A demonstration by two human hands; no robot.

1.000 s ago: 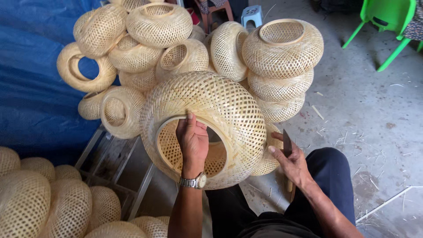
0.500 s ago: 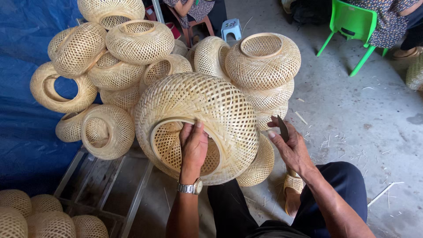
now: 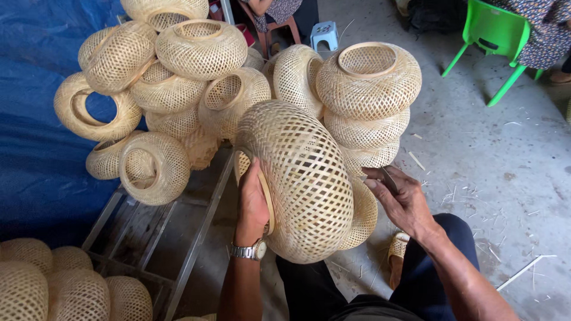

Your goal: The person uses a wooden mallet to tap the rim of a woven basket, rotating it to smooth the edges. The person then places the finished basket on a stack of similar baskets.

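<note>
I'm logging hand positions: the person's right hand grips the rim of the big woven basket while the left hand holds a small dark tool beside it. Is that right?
Not quite: the hands are swapped. In the head view the left hand grips the rim of the big woven basket, while the right hand holds the small dark tool beside it.

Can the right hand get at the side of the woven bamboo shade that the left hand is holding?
Probably yes. The right hand sits just beside the woven bamboo shade, nothing between them. It grips a small dark tool, though. The left hand holds the rim.
</note>
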